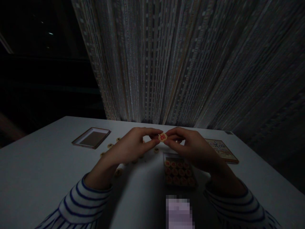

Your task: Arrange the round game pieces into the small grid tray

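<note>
Just beyond the far edge of the open box [175, 159], and a little to its left, a round game piece [163, 137] is held up between two hands, seemingly clear of the desk [54, 165]. The left hand [135, 141] has thumb and fingertips drawn together on the piece's left edge; the right hand [190, 144] pinches its right edge the same way, so neither is spread wide and both have hold of it. Being a disc, the piece has no long axis; its face with the red character is turned toward the wearer. The right hand is the nearer one to the box, reaching over its far right corner, while the left hand is off to the box's left. Inside the box, similar pieces [174, 172] sit in rows, with a bare strip at the far end.

Left of the box, loose pieces [156, 150] lie scattered, several hidden under the left hand and wrist, so their count cannot be told. Farther left is a shallow tray [93, 139]; to the box's right is a printed lid [222, 152], partly covered by the right hand. Beyond the box hangs a string curtain [154, 63]. The light is dim, the marks inside the box are hard to read, and a pixelated patch [179, 213] masks something on the near side of the box.
</note>
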{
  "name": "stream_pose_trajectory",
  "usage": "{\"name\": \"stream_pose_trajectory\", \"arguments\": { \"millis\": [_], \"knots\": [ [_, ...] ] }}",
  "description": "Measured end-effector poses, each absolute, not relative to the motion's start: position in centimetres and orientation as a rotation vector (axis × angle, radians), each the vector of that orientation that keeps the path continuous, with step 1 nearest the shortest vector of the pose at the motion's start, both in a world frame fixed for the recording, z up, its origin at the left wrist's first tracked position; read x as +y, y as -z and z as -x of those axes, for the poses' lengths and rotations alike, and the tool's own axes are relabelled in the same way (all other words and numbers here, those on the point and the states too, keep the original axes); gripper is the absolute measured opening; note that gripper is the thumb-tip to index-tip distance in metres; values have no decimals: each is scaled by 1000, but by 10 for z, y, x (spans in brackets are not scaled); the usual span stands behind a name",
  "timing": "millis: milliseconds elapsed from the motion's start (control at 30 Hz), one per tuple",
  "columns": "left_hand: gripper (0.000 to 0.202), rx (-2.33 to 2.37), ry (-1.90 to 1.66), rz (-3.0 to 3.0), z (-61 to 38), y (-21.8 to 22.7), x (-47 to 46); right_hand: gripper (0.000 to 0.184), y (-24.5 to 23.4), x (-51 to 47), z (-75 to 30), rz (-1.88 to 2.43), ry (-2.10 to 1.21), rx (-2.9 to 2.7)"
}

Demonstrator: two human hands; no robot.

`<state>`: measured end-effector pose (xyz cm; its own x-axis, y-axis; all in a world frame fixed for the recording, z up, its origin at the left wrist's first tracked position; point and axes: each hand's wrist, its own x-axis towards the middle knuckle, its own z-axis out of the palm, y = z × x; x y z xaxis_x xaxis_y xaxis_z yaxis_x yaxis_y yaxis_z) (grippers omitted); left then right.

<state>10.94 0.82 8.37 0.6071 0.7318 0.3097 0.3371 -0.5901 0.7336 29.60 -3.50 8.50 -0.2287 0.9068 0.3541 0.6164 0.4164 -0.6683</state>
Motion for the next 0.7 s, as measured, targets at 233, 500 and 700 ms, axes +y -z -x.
{"name": "stream_pose_trajectory", "arguments": {
  "millis": [233,500,700],
  "knots": [
    [24,718,-818,-1904,-115,-84,12,16,-84,-35,-293,1329,5,-2131],
    [20,797,-876,-1771,-120,-82,10,17,-83,-36,-294,1301,138,-2209],
    [17,776,-874,-1778,-120,-81,10,16,-83,-36,-295,1283,163,-2229]
  ]
}}
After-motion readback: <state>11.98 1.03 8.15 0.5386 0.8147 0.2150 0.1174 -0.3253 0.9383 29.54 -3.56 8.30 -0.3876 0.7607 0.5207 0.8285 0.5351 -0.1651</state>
